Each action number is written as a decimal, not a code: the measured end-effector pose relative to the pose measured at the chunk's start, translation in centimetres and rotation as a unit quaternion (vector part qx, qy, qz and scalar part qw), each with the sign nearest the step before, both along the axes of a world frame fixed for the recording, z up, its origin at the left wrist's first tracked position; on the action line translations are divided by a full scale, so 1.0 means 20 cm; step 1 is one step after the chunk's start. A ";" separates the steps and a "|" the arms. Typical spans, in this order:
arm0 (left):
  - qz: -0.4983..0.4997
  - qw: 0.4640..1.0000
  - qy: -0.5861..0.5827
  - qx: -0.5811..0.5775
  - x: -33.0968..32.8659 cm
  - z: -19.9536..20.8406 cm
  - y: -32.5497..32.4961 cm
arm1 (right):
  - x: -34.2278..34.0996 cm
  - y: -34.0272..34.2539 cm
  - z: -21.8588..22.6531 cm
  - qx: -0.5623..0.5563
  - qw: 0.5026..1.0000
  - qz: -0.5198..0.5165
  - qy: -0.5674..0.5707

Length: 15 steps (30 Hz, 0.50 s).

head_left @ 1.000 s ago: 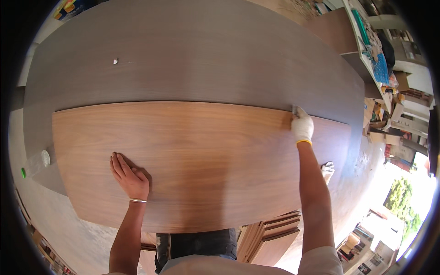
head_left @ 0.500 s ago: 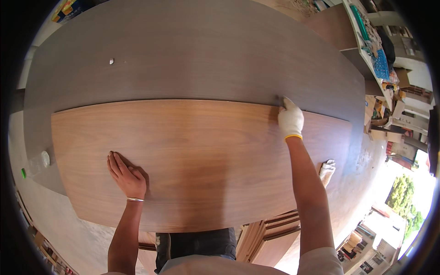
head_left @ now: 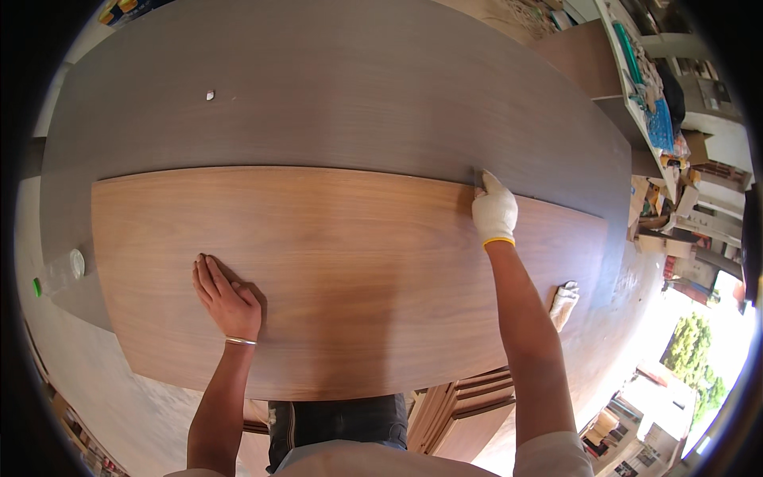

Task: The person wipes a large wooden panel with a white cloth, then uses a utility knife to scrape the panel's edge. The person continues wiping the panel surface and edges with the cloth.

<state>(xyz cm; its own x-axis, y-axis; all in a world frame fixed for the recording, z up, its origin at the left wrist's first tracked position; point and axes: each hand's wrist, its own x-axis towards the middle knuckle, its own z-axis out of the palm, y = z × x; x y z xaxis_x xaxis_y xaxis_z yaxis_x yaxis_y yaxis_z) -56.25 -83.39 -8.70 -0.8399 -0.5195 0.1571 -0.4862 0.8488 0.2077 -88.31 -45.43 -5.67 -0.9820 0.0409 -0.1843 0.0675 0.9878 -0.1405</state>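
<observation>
A large brown wood-veneer sheet [head_left: 350, 262] lies on a bigger dark grey board [head_left: 342, 87]. My left hand [head_left: 226, 296] is bare, with a thin bracelet at the wrist, and presses flat on the sheet's near left part, fingers spread. My right hand [head_left: 494, 210] wears a white glove with a yellow cuff and rests at the sheet's far edge. It grips a small thin tool [head_left: 477, 176] against that edge; the tool is mostly hidden by the glove.
A small white scrap [head_left: 210, 95] lies on the grey board at the far left. A white cloth or glove [head_left: 563, 303] sits at the sheet's right end. Stacked wood panels [head_left: 461, 409] lie below the near edge. A cluttered shelf [head_left: 652, 103] stands at the right.
My gloved right hand has slid to the left along the sheet's far edge. My left hand stays pressed flat on the sheet, shifted very slightly left.
</observation>
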 end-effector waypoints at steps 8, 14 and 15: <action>0.002 1.000 0.003 0.006 -0.01 0.01 0.01 | 0.10 -0.44 0.05 -0.008 0.999 0.045 -0.023; 0.011 1.000 -0.012 0.019 -0.01 0.02 0.02 | 0.15 -0.61 0.05 -0.015 0.997 0.069 -0.021; 0.012 1.000 -0.013 0.026 -0.01 0.02 0.02 | 0.17 -0.64 0.05 -0.016 0.997 0.075 -0.022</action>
<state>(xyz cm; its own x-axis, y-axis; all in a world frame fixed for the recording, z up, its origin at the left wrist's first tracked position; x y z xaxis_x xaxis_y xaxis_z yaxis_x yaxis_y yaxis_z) -56.42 -83.04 -8.22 -0.8302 -0.5470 0.1076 -0.5126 0.8249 0.2383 -85.00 -58.16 -4.62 -0.9674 -0.1129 -0.2268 -0.0741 0.9822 -0.1727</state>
